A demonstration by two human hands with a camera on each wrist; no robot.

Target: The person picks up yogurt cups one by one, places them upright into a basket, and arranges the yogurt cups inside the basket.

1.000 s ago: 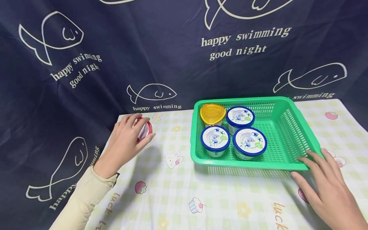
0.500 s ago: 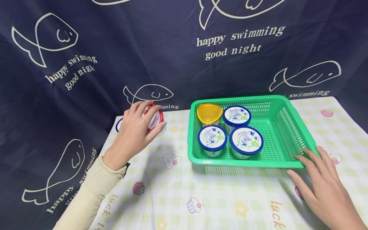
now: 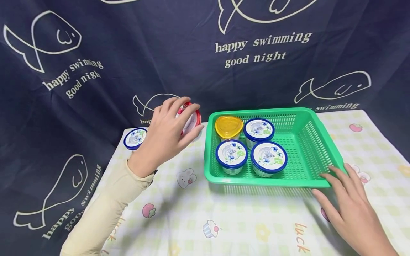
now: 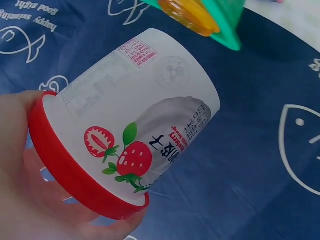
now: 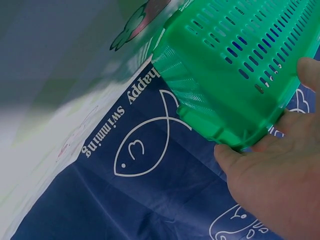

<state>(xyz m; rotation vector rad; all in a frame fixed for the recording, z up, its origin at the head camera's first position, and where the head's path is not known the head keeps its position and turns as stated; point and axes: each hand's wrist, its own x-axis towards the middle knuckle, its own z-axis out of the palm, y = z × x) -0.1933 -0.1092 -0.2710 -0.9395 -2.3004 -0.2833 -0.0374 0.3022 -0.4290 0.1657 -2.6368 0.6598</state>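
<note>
In the head view, my left hand (image 3: 168,133) holds a yogurt cup with a red lid (image 3: 193,120) above the table, left of the green basket (image 3: 269,182). The left wrist view shows the strawberry picture on the white side of this yogurt cup (image 4: 135,115), its red-rimmed end at the palm. My right hand (image 3: 350,206) grips the basket's near right corner, fingers over the rim and thumb outside. In the basket sit a yellow-lidded cup (image 3: 229,127) and three blue-lidded cups, at the back (image 3: 258,129), front left (image 3: 232,154) and front right (image 3: 268,157).
Another blue-lidded cup (image 3: 135,138) stands at the table's far left edge, beyond my left forearm. A dark blue curtain (image 3: 179,46) with fish prints hangs behind the table. The checked tablecloth (image 3: 243,213) lies under the basket.
My left hand has lifted the red-lidded cup and carried it right towards the basket. The blue-lidded cup at the far left has come into sight. My right hand stays at the basket's corner.
</note>
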